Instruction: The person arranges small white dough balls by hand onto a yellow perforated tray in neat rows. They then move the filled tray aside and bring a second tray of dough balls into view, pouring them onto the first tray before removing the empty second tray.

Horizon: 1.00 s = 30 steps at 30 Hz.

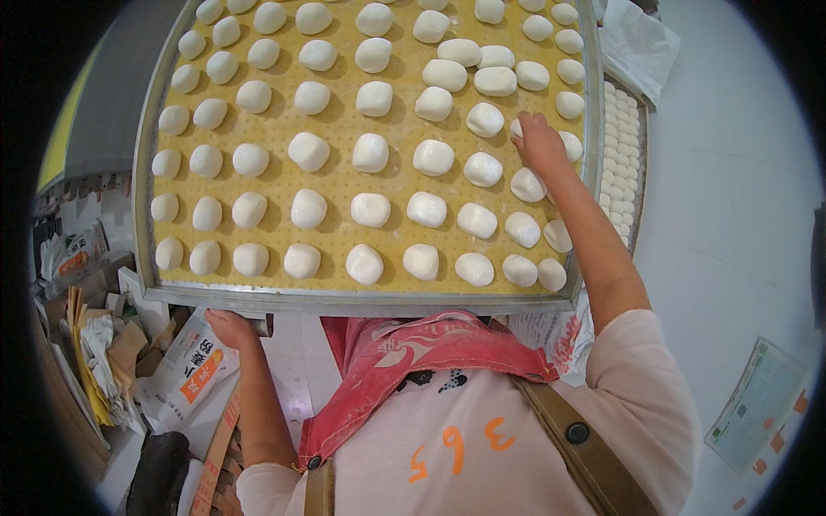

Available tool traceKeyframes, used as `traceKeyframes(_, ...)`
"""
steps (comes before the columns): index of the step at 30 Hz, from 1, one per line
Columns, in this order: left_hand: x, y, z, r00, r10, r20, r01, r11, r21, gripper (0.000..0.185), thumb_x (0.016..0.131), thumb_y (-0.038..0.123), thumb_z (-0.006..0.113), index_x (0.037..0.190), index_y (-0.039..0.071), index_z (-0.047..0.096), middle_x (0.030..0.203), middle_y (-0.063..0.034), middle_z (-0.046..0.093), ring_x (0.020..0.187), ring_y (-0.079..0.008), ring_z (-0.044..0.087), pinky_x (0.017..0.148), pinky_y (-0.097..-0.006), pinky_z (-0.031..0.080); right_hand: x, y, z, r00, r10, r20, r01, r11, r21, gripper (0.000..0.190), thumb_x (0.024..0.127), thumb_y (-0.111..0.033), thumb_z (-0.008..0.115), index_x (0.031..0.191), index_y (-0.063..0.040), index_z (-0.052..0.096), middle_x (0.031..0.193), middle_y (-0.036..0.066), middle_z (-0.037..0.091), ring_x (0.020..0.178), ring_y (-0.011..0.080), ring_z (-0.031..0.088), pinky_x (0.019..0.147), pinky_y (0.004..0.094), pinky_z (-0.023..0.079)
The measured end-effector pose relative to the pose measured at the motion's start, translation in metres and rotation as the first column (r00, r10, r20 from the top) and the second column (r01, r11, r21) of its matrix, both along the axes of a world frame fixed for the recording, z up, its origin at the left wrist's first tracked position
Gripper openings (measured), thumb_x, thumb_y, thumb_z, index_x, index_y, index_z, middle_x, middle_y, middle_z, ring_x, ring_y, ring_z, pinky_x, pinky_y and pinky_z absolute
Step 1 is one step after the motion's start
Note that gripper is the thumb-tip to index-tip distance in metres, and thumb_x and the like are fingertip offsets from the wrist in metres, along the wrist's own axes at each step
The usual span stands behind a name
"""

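Rows of smooth white dough pieces (370, 153) cover a yellow, dimpled tray mat (400, 129) inside a metal-framed tray (361, 302). My right hand (541, 143) reaches over the tray's right side. Its fingers are closed around one small dough piece (516, 128), mostly hidden by them. Just beyond it, several dough pieces (495, 81) sit bunched close together, some touching. My left hand (231, 327) is at the tray's front edge, low on the left, beside a short metal bar end (263, 324). Its fingertips are tucked under the rim and hidden.
A second tray (623, 161) packed with smaller white pieces lies lower on the right, with white plastic sheeting (639, 48) behind it. Printed flour bags (190, 367) and torn paper packaging (119, 361) crowd the lower left. My red apron (413, 361) is close to the front rim.
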<state>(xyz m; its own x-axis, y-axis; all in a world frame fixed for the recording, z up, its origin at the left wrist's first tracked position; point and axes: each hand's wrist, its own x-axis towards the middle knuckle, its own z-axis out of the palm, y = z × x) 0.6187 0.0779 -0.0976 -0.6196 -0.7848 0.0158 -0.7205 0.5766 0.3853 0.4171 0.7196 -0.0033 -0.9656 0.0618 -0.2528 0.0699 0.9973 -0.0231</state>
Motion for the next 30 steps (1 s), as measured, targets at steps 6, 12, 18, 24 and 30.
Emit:
traceKeyframes(6, 0.001, -0.001, 0.0, 1.0, 0.015, 0.018, -0.015, 1.0, 0.001, 0.05, 0.103, 0.032, 0.031, 0.131, -0.005, 0.051, 0.125, -0.0288, 0.059, 0.114, -0.047, 0.055, 0.095, -0.0479, 0.044, -0.04, 0.017, 0.017, 0.993, 0.004, -0.119, -0.005, 1.0, -0.013, 0.052, 0.084, -0.019, 0.071, 0.131, -0.007, 0.051, 0.121, 0.02, 0.058, 0.103, 0.04, 0.062, 0.088, 0.0494, 0.051)
traceKeyframes(12, 0.0, 0.002, 0.006, 0.998, 0.038, 0.043, -0.039, 0.999, 0.023, 0.052, 0.104, 0.034, 0.032, 0.131, -0.006, 0.05, 0.127, -0.0295, 0.058, 0.116, -0.0477, 0.054, 0.097, -0.048, 0.043, -0.114, 0.04, 0.001, 0.952, 0.169, -0.255, -0.151, 0.984, 0.09, 0.049, 0.082, -0.01, 0.067, 0.129, -0.01, 0.056, 0.121, 0.017, 0.06, 0.11, 0.0377, 0.06, 0.093, 0.0478, 0.05)
traceKeyframes(18, -0.002, 0.01, 0.016, 1.0, 0.022, 0.0, -0.022, 0.991, 0.13, 0.054, 0.105, 0.04, 0.032, 0.131, -0.003, 0.051, 0.128, -0.0278, 0.058, 0.116, -0.0461, 0.054, 0.096, -0.0472, 0.043, -0.147, 0.062, -0.009, 0.998, 0.065, 0.001, -0.065, 0.998, 0.011, 0.053, 0.08, -0.014, 0.071, 0.13, -0.009, 0.055, 0.127, 0.019, 0.059, 0.116, 0.0375, 0.058, 0.096, 0.0455, 0.048)
traceKeyframes(24, -0.001, 0.015, 0.017, 0.993, -0.025, -0.117, 0.033, 0.997, 0.067, 0.053, 0.105, 0.041, 0.032, 0.131, -0.001, 0.053, 0.124, -0.0266, 0.062, 0.11, -0.0458, 0.058, 0.093, -0.0473, 0.045, -0.164, 0.082, 0.003, 0.993, -0.11, -0.051, 0.101, 0.983, -0.155, 0.062, 0.078, -0.023, 0.078, 0.131, -0.006, 0.052, 0.13, 0.024, 0.057, 0.121, 0.0373, 0.056, 0.1, 0.0445, 0.046)
traceKeyframes(30, -0.002, 0.01, 0.021, 0.999, 0.026, -0.041, -0.017, 0.975, 0.22, 0.065, 0.105, 0.046, 0.03, 0.14, -0.007, 0.045, 0.141, -0.0276, 0.05, 0.127, -0.0437, 0.048, 0.107, -0.0442, 0.036, -0.165, 0.077, -0.011, 0.992, -0.107, -0.071, 0.107, 0.994, -0.002, 0.059, 0.081, -0.031, 0.075, 0.128, -0.004, 0.052, 0.122, 0.024, 0.061, 0.115, 0.0382, 0.059, 0.095, 0.0463, 0.048)
